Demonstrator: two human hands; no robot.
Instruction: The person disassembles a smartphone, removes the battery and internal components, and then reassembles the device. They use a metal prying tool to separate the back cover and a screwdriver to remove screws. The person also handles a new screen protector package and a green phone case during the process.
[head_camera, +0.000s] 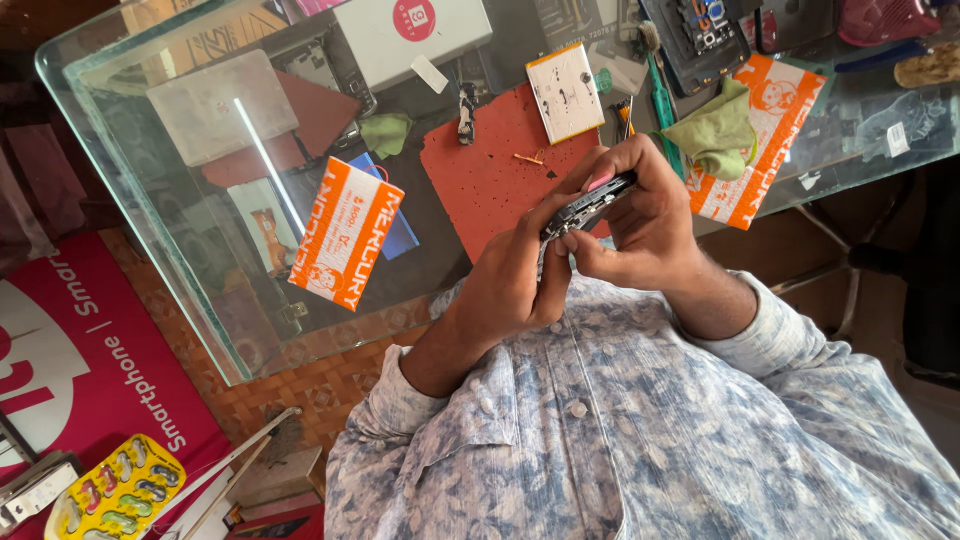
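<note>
Both hands hold a dark opened phone (592, 203) edge-on, just above the near edge of a glass table (130, 190). My left hand (515, 275) grips its lower end, with the fingers curled around the body. My right hand (645, 215) wraps over the upper end, its thumb lying along the phone's side. Directly beyond the hands, a red work mat (480, 170) lies on the glass with a few small parts on it. My blue patterned shirt sleeves fill the lower part of the view.
A white flat phone part (565, 92) lies at the mat's far edge. Nearby are orange-and-white packets (345, 232) (765, 130), green cloths (715, 130) (385, 130), a white box (415, 35) and tools (660, 95). A yellow blister tray (115, 490) sits at lower left.
</note>
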